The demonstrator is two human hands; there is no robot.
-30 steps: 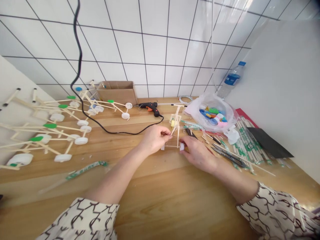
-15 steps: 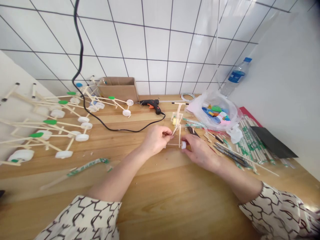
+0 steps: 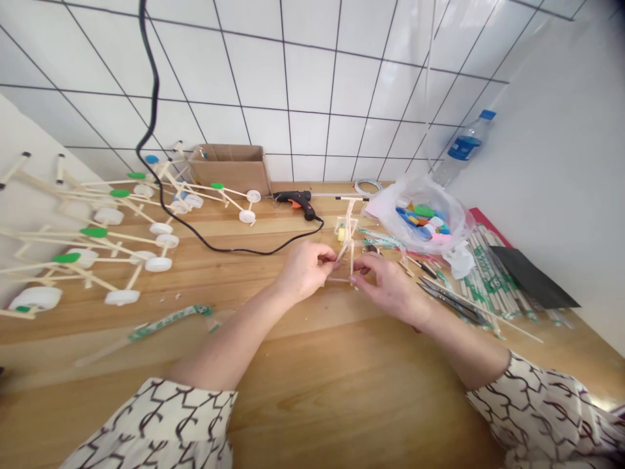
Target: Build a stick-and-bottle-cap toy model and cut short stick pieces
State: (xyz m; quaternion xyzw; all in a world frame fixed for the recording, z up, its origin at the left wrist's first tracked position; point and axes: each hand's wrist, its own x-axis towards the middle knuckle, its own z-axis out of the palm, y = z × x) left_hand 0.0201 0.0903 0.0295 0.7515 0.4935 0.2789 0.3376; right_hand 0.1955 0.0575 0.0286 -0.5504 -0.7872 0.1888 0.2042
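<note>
Pinching the little wooden stick frame (image 3: 347, 244) from both sides here, with the left hand (image 3: 305, 270) and right hand (image 3: 388, 286) closed on its lower part, and it stands upright toward the back of the wooden counter (image 3: 312, 391). It's a tight squeeze on the right, with the plastic bag of bottle caps (image 3: 420, 218) and bundled sticks (image 3: 488, 280) close by. The glue gun (image 3: 295, 203) sits behind, and the stick-and-cap models (image 3: 107, 238) lie well apart on the left.

Frame (image 3: 347, 244): matt pale wooden sticks. Table (image 3: 312, 384): smooth, glossy varnished wood. Bag (image 3: 434, 208): thin clear plastic. Box (image 3: 229, 170): matt cardboard. Tiles (image 3: 312, 85): glossy ceramic.
</note>
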